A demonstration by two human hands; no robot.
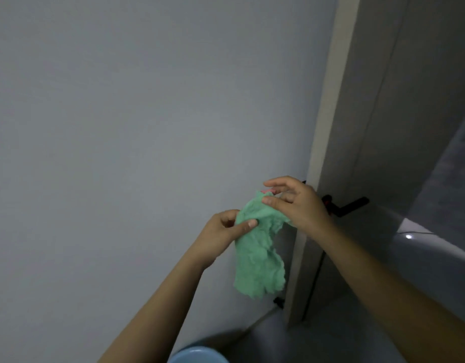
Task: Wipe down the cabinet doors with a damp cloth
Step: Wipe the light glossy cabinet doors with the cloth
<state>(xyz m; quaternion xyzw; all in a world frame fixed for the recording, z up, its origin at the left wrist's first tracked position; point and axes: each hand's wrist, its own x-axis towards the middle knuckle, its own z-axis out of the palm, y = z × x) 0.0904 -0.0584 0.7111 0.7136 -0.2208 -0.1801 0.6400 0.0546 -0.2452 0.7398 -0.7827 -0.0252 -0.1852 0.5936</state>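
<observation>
Grey cabinet door (121, 127) is filling my view from nine to twelve o'clock. I am pinching the green cloth (257, 258) with both hands, left hand (223, 231) nearer it; cloth is hanging lengthwise toward six.

Setting: home interior, likely hallway | evidence: plain grey wall (121, 127); door (409, 113) with black lever handle (351, 205); blue bucket (197, 355) on floor (331, 341)

Grey floor (317, 344); blue basin (197, 355) on it, bottom edge.
</observation>
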